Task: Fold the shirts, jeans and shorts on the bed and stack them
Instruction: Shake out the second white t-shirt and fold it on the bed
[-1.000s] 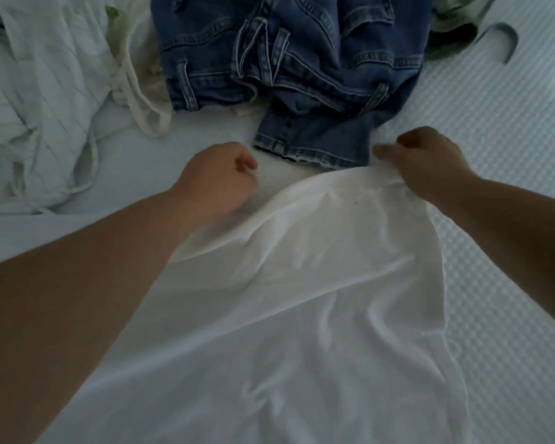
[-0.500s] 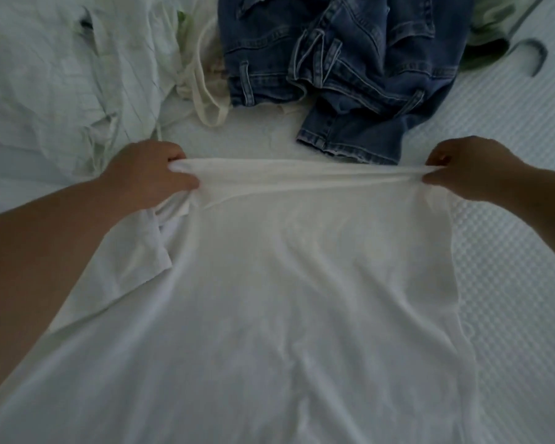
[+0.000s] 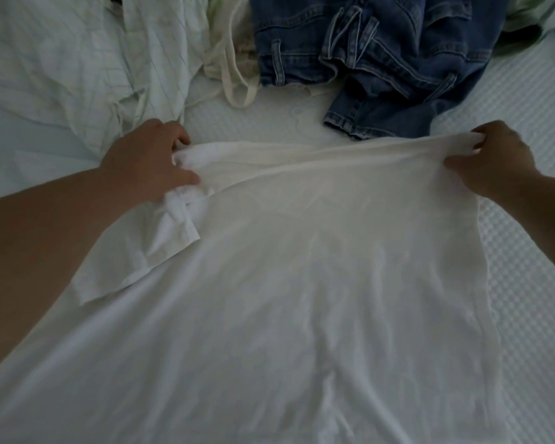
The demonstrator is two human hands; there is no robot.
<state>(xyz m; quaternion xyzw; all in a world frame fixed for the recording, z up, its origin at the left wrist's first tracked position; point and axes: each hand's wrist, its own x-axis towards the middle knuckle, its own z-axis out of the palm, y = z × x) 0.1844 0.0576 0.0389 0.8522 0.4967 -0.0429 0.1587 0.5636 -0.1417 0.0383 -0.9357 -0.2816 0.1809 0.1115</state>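
A white shirt (image 3: 302, 283) is spread toward me over the bed and fills the lower view. My left hand (image 3: 148, 165) grips its far left corner, beside a short sleeve that folds over the cloth. My right hand (image 3: 494, 158) pinches the far right corner. The far edge is stretched taut between both hands. Crumpled blue jeans (image 3: 382, 59) lie just beyond that edge, at the top centre and right.
A pale checked garment (image 3: 71, 65) is bunched at the top left. A cream piece with straps (image 3: 234, 68) lies next to the jeans, and a green garment (image 3: 523, 24) shows at the top right. The textured white mattress (image 3: 526, 251) is bare on the right.
My hands have moved apart along the shirt's far edge, pulling it taut and spreading the cloth flat. The left sleeve has come into view.
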